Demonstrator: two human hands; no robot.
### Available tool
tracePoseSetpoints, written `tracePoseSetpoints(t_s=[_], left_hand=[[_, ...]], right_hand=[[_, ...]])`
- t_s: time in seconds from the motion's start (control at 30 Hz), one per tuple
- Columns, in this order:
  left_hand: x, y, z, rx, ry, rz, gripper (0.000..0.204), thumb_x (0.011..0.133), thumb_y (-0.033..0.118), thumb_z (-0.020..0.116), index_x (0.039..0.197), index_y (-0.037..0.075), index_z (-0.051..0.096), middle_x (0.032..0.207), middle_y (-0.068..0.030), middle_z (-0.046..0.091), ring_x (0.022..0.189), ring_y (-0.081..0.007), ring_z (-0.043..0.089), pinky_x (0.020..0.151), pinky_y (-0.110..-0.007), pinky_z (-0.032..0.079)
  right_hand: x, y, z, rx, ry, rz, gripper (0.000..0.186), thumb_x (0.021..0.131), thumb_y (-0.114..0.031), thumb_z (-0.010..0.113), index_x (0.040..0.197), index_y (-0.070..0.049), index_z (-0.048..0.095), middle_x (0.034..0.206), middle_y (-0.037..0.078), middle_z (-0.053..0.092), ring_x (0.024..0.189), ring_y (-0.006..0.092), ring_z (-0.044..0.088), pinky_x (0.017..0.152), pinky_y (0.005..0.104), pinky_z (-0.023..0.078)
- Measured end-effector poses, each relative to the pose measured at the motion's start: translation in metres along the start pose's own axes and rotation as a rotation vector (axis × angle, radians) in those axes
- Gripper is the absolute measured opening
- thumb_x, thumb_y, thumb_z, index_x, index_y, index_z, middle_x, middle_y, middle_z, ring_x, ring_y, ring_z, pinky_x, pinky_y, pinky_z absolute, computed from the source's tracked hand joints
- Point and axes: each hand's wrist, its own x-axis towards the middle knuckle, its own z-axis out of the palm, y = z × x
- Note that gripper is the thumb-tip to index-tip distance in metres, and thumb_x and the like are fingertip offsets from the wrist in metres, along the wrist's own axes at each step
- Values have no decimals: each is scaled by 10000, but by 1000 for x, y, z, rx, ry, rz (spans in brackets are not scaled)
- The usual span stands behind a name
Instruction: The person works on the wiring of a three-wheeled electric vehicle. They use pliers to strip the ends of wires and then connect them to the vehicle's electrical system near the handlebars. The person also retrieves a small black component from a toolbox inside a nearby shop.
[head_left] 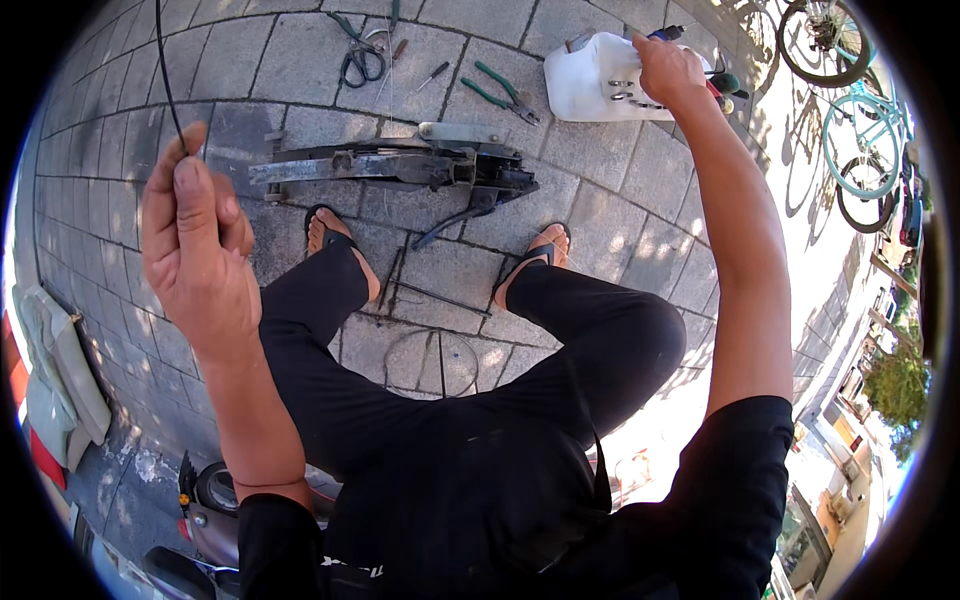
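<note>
My left hand [202, 240] is raised on the left, its fingers closed on a thin black cable [166, 75] that runs up out of view. At the upper right my right hand [672, 72] is curled at the top of a white plastic container [585, 90] holding tools; what its fingers grip is unclear. Between and beyond my sandalled feet lies a worn, dark metal assembly [390, 170] with a lever. Above it on the paving lie green-handled pliers [510, 98], black scissors [360, 68] and a small screwdriver [432, 76].
Bicycles [860, 150] stand at the far right. A scooter [215, 500] is behind me at lower left, near grey folded items [70, 385] at the left edge. Thin dark rods or cables [440, 305] lie on the paving [630, 230] between my legs.
</note>
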Motion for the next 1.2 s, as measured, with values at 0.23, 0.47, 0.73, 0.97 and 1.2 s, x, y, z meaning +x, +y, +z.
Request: tracePoseSetpoints(t_s=[0.23,0.47,0.73,0.97,1.2], left_hand=[[2,1,8,2,-61,-18,318,1128,196,546,1364,14,657,810,17,543,578,-21,360,500,-199,284],[7,4,7,-122,-147,-53,315,1140,190,507,1366,14,639,833,-9,570,562,-32,367,506,-196,298],[6,11,-12,-262,-147,-170,314,1152,193,460,1382,25,592,922,-45,638,575,-76,458,548,-224,379],[16,3,-26,-630,-204,-389,278,1149,175,439,1391,53,499,1258,-175,712,952,-242,756,818,-413,654],[33,1,-30,-769,-206,-388,279,1165,191,392,1403,87,495,1332,-112,560,1187,-251,661,1040,-472,593]], right_hand=[[-66,29,32,-173,20,-287,318,880,-30,655,1179,-136,628,1191,66,681,1273,277,614,1153,476,440],[-105,51,32,-318,-45,-491,323,839,-48,692,1142,-113,598,1225,77,637,1361,289,543,1264,482,334],[-88,-37,-22,-161,-125,-369,242,883,-93,670,1123,-72,692,1178,97,696,1203,276,638,1072,440,460],[16,-181,117,717,-104,-31,336,939,-231,599,1128,16,727,1101,226,757,1008,387,745,874,466,599],[88,-257,190,2064,-409,1168,406,1061,-224,599,1296,101,541,1113,292,646,928,420,727,687,532,674]])
